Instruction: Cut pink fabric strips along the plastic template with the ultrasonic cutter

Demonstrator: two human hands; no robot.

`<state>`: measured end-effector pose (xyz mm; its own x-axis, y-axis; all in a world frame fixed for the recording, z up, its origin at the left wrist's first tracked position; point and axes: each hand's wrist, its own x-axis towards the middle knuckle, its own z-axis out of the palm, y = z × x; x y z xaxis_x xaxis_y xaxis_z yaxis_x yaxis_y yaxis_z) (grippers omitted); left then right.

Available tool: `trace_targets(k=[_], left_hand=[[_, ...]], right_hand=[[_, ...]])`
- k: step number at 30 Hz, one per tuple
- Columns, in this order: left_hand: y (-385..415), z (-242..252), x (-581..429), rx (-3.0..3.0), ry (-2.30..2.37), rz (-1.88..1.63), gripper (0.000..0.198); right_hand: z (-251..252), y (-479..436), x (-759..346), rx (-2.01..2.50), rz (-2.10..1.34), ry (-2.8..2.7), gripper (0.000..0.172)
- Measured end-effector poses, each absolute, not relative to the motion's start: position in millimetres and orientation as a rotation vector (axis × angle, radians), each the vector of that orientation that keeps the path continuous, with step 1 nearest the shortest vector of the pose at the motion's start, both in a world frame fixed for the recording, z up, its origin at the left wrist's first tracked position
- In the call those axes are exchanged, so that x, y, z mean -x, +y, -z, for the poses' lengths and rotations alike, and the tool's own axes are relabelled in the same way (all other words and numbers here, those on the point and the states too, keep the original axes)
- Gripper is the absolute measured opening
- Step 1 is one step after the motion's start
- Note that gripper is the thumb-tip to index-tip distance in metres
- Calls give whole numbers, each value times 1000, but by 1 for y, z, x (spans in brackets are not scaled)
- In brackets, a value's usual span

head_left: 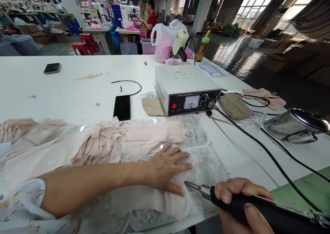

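Fingers [180,155] of left hand [165,168]: extended, slightly spread, palm down, pressed flat on fabric [144,134]. The thumb points right along the near edge of the hand. The wrist is straight. The bare forearm enters from the lower left and lies across the fabric, with a printed sleeve at the elbow end.

Right hand [242,206]: fingers curled tightly around the black handle of tool [273,218], thumb laid along the near side. The hand sits at the near edge of table [77,89], lower right. The tool lies almost level and points left. Its metal tip [193,185] meets the fabric just beside the left thumb; whether tip and thumb touch cannot be told.

The fabric is pale pink. It runs across the table from the left, bunches in pleats at the middle and lies flat under the left hand.

Cable [270,156] runs from the front of box [185,86] toward the rear of the tool. The box stands behind the fabric. Phone [122,107] lies just left of the box. Steel lid [296,125] rests at the right, well apart from both hands.
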<state>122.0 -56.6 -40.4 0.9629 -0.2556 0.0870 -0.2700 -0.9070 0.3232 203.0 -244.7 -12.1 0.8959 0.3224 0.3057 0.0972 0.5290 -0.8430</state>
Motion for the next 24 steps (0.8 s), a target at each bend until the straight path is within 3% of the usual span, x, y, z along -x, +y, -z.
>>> trace_targets(k=[24], left_hand=[[-61, 32, -118, -2799, -301, 51, 75]], right_hand=[[18, -257, -197, 994, -164, -487, 7]])
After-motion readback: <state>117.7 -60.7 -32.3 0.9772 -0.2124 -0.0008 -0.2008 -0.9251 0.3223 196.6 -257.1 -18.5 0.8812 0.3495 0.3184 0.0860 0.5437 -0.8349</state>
